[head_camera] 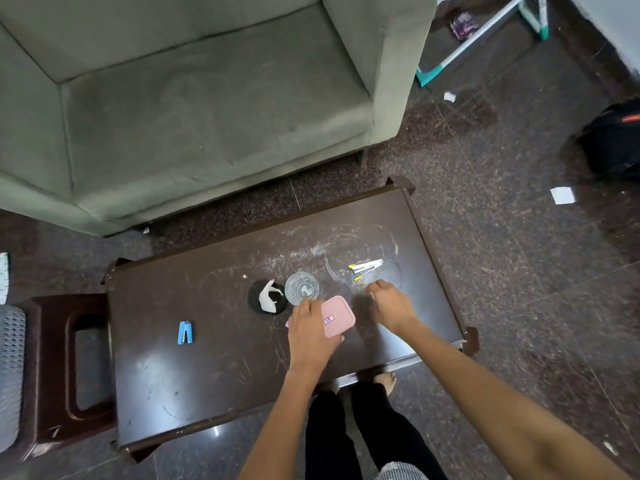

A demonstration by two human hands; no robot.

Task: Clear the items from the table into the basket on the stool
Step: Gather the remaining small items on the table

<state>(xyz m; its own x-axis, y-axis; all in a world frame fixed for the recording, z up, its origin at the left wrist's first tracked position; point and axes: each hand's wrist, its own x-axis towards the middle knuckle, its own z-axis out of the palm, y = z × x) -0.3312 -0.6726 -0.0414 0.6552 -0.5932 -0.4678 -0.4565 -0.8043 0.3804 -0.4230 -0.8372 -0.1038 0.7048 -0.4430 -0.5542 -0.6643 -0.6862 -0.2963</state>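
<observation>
Fingers, our left hand (310,332): curled over the pink lidded container (337,317) on the counter (214,375), thumb at its near edge. Fingers, our right hand (391,303): loosely bent, holding nothing, just short of the yellow-and-white stapler (365,268). Also on the counter: glass (302,287), white figurine on a black disc (268,297), blue stapler (185,332). Basket (10,368) at far left beside the stool (52,372).

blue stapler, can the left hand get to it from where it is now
Probably yes: the blue stapler lies alone on bare table, nothing between, but the left hand holds the pink box.
</observation>
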